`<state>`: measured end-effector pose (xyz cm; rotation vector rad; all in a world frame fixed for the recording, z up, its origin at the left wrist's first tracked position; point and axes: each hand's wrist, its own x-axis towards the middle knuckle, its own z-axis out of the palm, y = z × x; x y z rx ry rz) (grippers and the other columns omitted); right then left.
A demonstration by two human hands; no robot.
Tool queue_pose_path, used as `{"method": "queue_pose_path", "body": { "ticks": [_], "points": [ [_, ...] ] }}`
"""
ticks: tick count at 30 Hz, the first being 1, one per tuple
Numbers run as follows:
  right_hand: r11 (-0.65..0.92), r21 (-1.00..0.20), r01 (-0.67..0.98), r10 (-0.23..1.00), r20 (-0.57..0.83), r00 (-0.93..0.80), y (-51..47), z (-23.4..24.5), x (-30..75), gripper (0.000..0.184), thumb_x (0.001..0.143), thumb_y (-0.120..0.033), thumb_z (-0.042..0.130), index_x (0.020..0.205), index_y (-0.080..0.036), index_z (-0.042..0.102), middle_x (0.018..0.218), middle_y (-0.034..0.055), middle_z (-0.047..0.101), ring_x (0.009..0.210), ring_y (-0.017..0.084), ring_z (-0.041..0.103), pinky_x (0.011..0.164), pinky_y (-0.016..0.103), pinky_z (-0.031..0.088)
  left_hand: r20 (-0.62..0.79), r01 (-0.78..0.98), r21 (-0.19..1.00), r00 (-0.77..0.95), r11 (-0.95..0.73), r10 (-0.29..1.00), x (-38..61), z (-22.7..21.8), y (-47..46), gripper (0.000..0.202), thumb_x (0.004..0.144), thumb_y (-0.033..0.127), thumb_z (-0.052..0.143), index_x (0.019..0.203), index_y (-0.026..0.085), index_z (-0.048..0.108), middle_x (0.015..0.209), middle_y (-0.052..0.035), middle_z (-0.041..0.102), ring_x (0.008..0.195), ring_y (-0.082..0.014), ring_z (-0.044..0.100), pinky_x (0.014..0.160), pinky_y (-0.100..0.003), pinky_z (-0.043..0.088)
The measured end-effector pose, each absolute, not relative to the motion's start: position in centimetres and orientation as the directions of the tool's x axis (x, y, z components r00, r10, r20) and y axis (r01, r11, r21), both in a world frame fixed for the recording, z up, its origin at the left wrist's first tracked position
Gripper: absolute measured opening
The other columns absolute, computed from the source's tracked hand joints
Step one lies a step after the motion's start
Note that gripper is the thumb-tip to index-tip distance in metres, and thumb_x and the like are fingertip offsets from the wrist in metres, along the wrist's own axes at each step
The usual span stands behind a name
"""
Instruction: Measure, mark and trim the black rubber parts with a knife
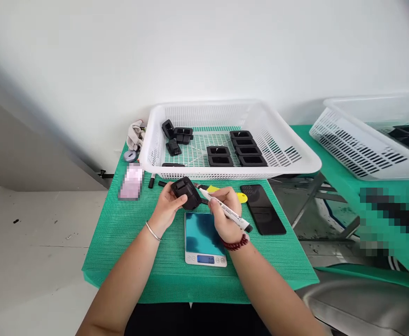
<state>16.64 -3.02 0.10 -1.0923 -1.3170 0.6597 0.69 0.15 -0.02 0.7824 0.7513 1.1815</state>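
right hand (225, 228) aslant, fingers (229, 192) around a white marker (226, 211)

The held black piece (186, 192) looks like matt moulded plastic or rubber; which of the two cannot be told. The marker (228, 213) has a smooth white plastic barrel. The scale (204, 245) pairs a mirror-glossy bluish plate with a pale, plastic-looking surround. The phone (265, 210) is dark, smooth and glossy. Rough-textured green mesh covers the bench (127, 247). The perforated basket (232, 171) is white plastic with a soft sheen. Beside it sits crumpled, matt cloth (135, 135). One bangle (152, 231) shines like polished metal. The wall (204, 56) appears smooth and matt.
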Motion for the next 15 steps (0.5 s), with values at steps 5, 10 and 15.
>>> {"method": "queue_pose_path", "body": {
  "ticks": [5,10,15],
  "points": [
    [0.389,-0.877,0.282,0.887,0.439,0.141,-3.29,-0.08,16.62,0.012,0.086,-0.033,0.053,0.082,-0.022,0.049,0.054,-0.0054,0.047,0.045,0.010,0.041,0.045,0.026,0.032,-0.102,-0.487,0.852,0.201,0.190,0.974,1.02,0.10,0.16,0.042,0.057,0.030,0.085,0.084,0.020,0.054,0.089,-0.0006,0.066,0.085,-0.0159,0.063,0.073,-0.027,0.051],
    [0.337,-0.874,0.349,0.887,0.419,0.194,-3.14,-0.17,16.67,0.012,0.086,-0.032,0.051,0.081,-0.022,0.049,0.056,-0.0042,0.050,0.048,0.012,0.046,0.047,0.027,0.036,-0.097,-0.465,0.868,0.186,0.174,0.978,1.07,0.19,0.11,0.043,0.055,0.030,0.086,0.083,0.020,0.055,0.086,0.0001,0.065,0.083,-0.0155,0.062,0.075,-0.028,0.051],
    [0.341,-0.882,0.325,0.845,0.439,0.304,-3.08,-0.85,17.14,0.012,0.087,-0.034,0.051,0.085,-0.022,0.049,0.061,-0.0021,0.053,0.048,0.012,0.047,0.046,0.028,0.040,-0.094,-0.502,0.845,0.202,0.186,0.975,0.94,0.33,0.02,0.042,0.056,0.030,0.086,0.083,0.019,0.055,0.087,-0.0005,0.066,0.080,-0.0137,0.063,0.068,-0.025,0.053]
  ]
}}
